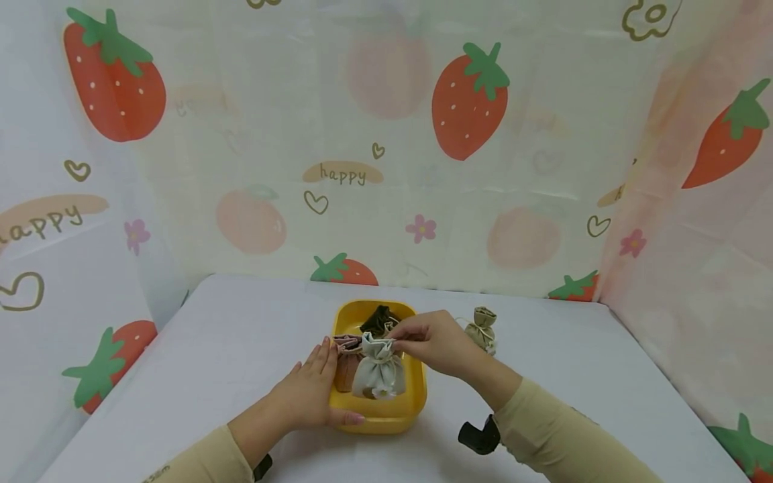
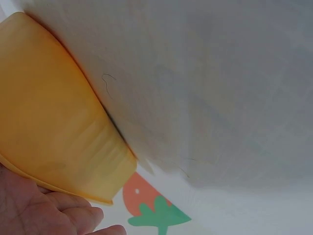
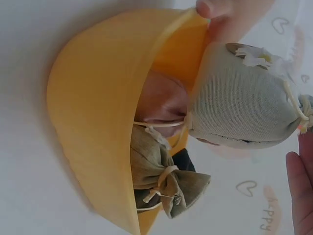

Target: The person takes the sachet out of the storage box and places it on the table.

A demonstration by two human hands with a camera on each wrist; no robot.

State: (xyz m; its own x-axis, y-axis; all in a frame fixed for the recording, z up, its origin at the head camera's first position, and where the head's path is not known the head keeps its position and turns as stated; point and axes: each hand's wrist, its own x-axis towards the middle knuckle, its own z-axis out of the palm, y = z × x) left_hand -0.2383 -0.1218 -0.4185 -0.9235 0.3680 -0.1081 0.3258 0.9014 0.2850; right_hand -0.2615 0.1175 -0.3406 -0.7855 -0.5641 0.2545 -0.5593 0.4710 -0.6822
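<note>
A yellow plastic tub (image 1: 389, 425) stands on the table in the head view. My left hand (image 1: 302, 396) lies along its left rim, fingers straight and thumb across the front edge. With thumb and fingertips, my right hand (image 1: 437, 343) pinches the gathered top of a pale grey drawstring pouch (image 1: 379, 376) with a white flower on it. The right wrist view has this pouch (image 3: 239, 98) raised above the tub's rim. Inside the tub are a dusty pink pouch (image 3: 161, 100), an olive-brown pouch (image 3: 149, 154) and a dark pouch (image 1: 376, 320), the last partly hidden.
Another olive drawstring pouch (image 1: 482, 329) sits on the white tabletop (image 1: 241, 349), right of the tub and behind my right forearm. Printed curtains (image 1: 386, 134) with strawberries enclose the table at the back and sides. A black strap piece (image 1: 479, 436) hangs by the right sleeve.
</note>
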